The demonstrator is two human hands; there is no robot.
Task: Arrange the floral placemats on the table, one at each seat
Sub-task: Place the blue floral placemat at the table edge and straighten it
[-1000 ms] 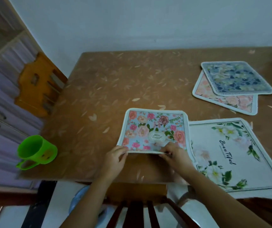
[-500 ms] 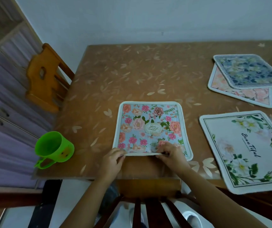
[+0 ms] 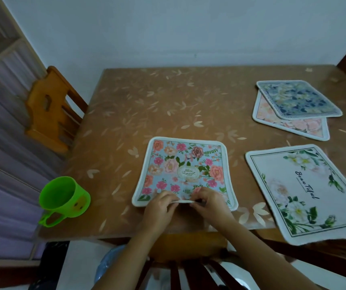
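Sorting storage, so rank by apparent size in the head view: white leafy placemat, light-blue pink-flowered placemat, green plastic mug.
1. White placemat with green leaves: looks largest.
2. Light-blue placemat with pink flowers: somewhat smaller, but wide-angle stretch near the edge makes that gap unsure.
3. Green plastic mug: clearly smallest.

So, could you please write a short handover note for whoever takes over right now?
The left hand and the right hand both pinch the near edge of the blue floral placemat, lying at the near seat.
The white placemat lies to its right, overhanging the table edge; the navy placemat sits on the peach placemat, far right.
Done: one mat about placed.
Left: seat the other three.
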